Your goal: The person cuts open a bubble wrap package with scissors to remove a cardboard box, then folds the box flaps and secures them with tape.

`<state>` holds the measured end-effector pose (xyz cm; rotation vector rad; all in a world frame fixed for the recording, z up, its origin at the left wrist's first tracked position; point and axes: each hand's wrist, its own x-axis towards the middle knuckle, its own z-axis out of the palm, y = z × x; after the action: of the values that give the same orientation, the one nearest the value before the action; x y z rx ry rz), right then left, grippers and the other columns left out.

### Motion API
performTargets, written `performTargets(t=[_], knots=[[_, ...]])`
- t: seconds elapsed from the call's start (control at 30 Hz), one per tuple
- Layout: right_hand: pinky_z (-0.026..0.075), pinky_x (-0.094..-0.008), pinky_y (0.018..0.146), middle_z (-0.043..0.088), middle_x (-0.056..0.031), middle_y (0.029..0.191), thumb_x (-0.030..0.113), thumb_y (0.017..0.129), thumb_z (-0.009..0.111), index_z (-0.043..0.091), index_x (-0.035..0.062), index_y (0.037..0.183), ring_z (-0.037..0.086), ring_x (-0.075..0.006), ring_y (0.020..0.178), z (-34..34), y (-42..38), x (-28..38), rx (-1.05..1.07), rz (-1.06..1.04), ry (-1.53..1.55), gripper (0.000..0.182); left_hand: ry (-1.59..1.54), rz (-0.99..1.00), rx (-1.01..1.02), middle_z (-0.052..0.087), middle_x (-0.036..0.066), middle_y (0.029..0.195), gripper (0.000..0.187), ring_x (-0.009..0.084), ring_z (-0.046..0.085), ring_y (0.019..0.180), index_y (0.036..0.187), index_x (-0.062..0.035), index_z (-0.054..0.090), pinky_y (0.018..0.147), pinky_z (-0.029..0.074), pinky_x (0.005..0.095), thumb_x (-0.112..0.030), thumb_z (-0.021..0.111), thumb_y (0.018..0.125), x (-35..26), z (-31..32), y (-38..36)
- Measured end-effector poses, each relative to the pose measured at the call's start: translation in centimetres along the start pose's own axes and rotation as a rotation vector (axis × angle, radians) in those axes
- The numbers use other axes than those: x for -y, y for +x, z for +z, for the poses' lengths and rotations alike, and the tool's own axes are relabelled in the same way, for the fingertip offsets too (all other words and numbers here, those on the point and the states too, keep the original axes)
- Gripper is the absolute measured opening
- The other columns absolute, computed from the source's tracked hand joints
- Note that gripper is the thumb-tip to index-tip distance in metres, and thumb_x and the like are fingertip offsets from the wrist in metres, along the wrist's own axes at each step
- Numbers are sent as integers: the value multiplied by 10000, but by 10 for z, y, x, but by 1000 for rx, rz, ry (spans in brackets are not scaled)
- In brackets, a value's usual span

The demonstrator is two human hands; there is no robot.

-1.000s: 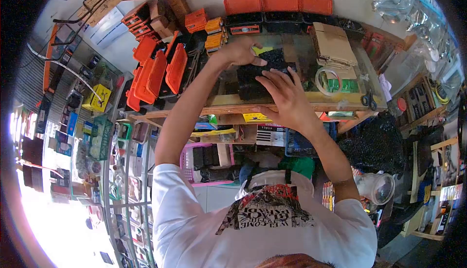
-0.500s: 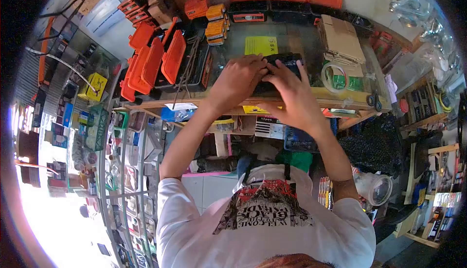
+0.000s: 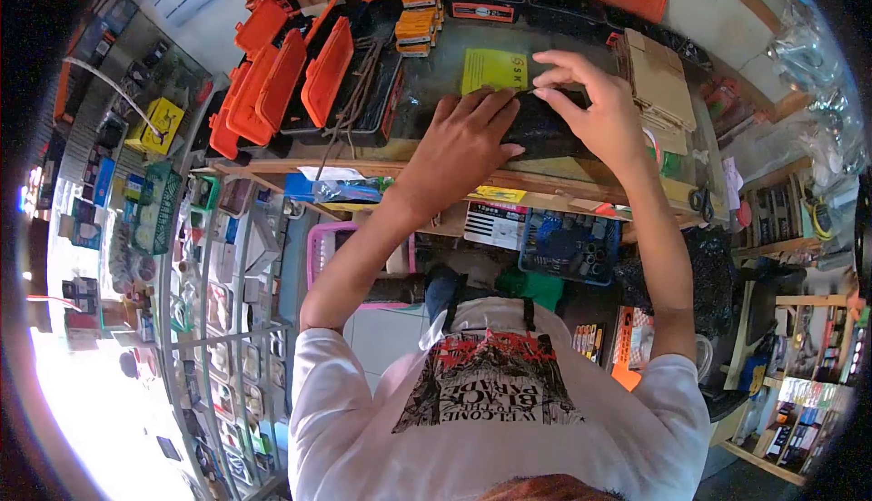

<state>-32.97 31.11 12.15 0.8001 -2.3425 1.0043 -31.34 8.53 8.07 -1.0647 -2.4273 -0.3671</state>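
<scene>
On the workbench, a dark black item (image 3: 549,133) lies near the front edge; its exact kind is too dark to make out. My left hand (image 3: 468,142) covers its left part, fingers over the far side and thumb along the near side. My right hand (image 3: 595,106) is raised over its right end, thumb and index tips pinched close together, the other fingers stretched out. Whatever lies between those tips is too small to name. A yellow-green packet (image 3: 495,69) with black lettering lies just behind both hands.
Open black cases with orange lids (image 3: 327,74) stand at left. Small orange boxes (image 3: 418,24) are stacked behind. Flattened cardboard (image 3: 658,83) and scissors (image 3: 700,203) lie at right. Under the bench edge (image 3: 363,167) sits a blue basket (image 3: 569,247).
My hands have moved apart: the right one lifted up and to the right, while the left stays on the black item. The camera view has shifted slightly.
</scene>
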Motion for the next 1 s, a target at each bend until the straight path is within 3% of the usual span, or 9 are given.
performTargets(t=[0.17,0.27,0.57,0.77,0.87,1.0], knots=[[569,-411,768,750,-70,936,102,872,736,616,153,1280,706,-309,899,10,2,-4,11,-196,-222,429,11,-5,-39,578,123,1389,576,324,539,1271,1372,-51,564,1082,416,479,-424,637,939,2,5,-3],[560,-419,806,748,-80,926,101,859,728,592,168,1304,698,-307,893,8,1,-6,80,-278,-379,471,20,5,-65,592,118,1368,569,317,551,1251,1362,-49,574,1077,417,479,-420,644,935,3,6,-3],[449,-467,1038,733,-137,902,54,841,668,502,154,1433,683,-355,890,3,9,6,324,-152,-415,623,25,18,-79,607,124,1339,571,313,562,1235,1345,-50,587,1074,418,483,-423,663,919,4,7,-1],[360,-514,1129,680,-177,831,43,810,635,357,109,1551,670,-354,912,-10,8,29,496,-89,-452,794,32,1,-75,609,124,1327,580,311,559,1245,1351,-62,584,1063,422,500,-424,674,907,4,8,-2],[316,-529,1161,681,-175,848,33,774,620,331,88,1558,662,-347,948,-14,-10,42,413,-176,-447,837,18,-7,-52,606,124,1337,584,313,556,1253,1355,-65,581,1058,423,510,-425,676,905,2,7,-4],[303,-507,1173,685,-149,1027,36,751,615,328,87,1559,628,-342,1079,-30,-21,54,408,-108,-399,859,29,-6,-69,606,117,1337,575,312,558,1249,1349,-68,588,1065,415,507,-423,677,905,3,7,-3]])
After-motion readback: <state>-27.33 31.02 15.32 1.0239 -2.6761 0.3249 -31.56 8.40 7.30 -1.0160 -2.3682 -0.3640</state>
